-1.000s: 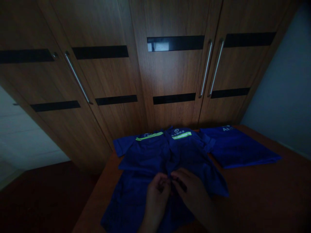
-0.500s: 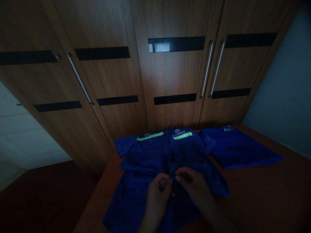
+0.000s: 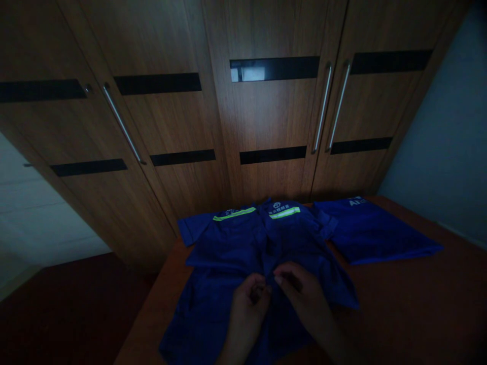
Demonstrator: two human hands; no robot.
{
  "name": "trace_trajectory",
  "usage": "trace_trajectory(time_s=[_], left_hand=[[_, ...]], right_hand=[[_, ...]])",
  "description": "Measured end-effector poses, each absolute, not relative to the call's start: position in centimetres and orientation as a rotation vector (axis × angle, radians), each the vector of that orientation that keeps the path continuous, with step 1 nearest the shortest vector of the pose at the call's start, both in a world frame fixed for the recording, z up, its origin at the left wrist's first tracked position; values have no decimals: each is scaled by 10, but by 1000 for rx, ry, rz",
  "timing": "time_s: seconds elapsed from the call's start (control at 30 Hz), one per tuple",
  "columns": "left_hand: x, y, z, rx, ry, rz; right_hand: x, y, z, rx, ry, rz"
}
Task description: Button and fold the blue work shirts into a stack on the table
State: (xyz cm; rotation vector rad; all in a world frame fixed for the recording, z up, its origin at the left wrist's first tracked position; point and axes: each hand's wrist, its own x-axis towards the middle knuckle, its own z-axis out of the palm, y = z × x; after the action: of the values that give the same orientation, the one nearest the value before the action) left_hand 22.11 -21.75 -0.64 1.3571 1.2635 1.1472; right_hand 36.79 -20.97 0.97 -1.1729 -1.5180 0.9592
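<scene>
On the table [image 3: 399, 299], left hand [image 3: 247, 309] and right hand [image 3: 300, 294] pinch the blue shirt [image 3: 228, 253] front.

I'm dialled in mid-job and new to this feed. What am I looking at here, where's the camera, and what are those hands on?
There is no machine: a camera on a person's head looks forward and down at their two bare hands. A blue short-sleeved work shirt with yellow-green reflective strips lies flat on a reddish-brown wooden table. The left hand and right hand meet at its front centre line, apparently pinching the cloth; the dim light hides the detail. A second, folded blue garment lies to the right. Brown wooden wardrobe doors stand behind.
</scene>
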Motion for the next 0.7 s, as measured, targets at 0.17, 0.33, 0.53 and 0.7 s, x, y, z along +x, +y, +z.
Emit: trace_trajectory(time_s=[0.17,0.33,0.53,0.7], left_hand=[[220,-218,-2,1388,1345,1186],[221,-220,-7,1500,1397,1180],[228,-226,-2,1797,1383,992],[232,-229,17,2071,1256,853]], right_hand=[[370,-210,7,-1162,-1561,1057],[379,-207,11,-1166,-1673,1091],[390,-190,2,-1410,-1479,1018],[391,-167,-5,-1424,-1517,913]])
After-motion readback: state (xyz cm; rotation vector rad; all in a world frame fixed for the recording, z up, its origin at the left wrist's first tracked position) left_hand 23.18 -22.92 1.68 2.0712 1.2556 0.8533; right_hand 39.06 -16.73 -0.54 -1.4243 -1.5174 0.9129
